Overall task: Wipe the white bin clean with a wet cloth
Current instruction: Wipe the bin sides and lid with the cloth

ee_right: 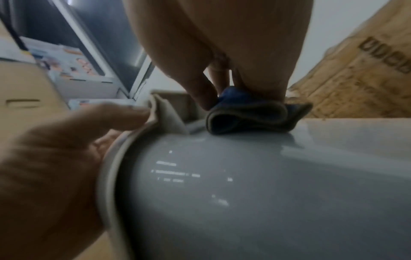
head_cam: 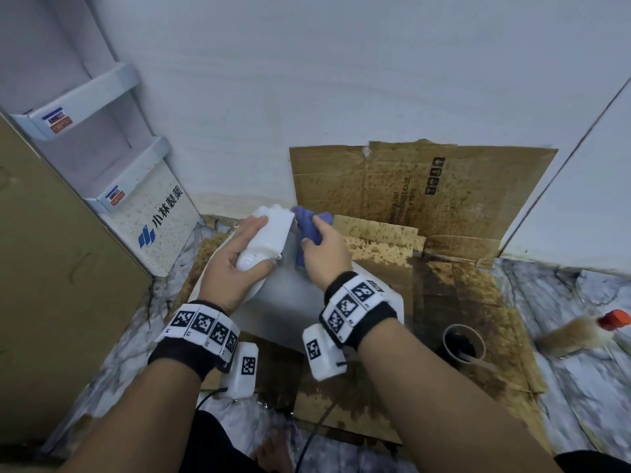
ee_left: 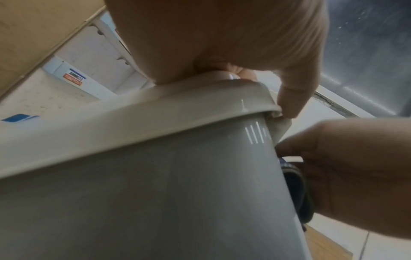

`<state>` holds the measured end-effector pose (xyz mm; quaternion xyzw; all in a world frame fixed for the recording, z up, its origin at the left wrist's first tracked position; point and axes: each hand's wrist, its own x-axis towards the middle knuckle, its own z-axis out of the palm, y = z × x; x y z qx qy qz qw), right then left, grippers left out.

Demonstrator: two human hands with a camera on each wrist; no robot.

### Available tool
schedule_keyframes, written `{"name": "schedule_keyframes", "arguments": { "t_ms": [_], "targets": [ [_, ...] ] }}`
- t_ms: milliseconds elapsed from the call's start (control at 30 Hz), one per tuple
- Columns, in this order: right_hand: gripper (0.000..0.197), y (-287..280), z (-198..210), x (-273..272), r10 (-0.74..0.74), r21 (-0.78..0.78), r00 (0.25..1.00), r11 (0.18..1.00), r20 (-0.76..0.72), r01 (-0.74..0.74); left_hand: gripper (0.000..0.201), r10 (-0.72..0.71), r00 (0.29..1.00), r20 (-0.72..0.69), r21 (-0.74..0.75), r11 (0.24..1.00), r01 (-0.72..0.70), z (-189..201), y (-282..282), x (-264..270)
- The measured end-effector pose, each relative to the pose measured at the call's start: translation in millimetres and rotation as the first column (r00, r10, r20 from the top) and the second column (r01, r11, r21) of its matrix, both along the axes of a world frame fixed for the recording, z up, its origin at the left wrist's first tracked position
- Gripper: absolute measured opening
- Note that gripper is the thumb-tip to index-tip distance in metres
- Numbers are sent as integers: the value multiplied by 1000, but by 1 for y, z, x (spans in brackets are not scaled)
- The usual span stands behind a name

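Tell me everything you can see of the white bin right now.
The white bin is glossy, smooth plastic, greyish-white on its wall, with a paler lid or rim section at the far end. It lies tipped on its side over stained cardboard. The left hand holds the lid end; the right hand presses a bunched blue cloth against its wall near that rim.

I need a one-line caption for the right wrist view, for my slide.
Right hand presses a blue cloth on the bin; left hand grips its rim.
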<state>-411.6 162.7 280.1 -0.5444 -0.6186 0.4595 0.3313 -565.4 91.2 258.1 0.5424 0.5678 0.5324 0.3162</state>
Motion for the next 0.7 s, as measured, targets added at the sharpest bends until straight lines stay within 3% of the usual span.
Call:
{"name": "schedule_keyframes", "arguments": {
  "t_ms": [267, 700],
  "targets": [
    [61, 5, -25, -13, 132, 171, 931, 965, 340, -199, 68, 6, 1000, 21, 1, 1000, -7, -4, 5, -2],
    [57, 25, -84, 84, 186, -47, 906, 982, 381, -182, 65, 64, 989, 132, 3, 998, -65, -10, 6, -8]
  ]
}}
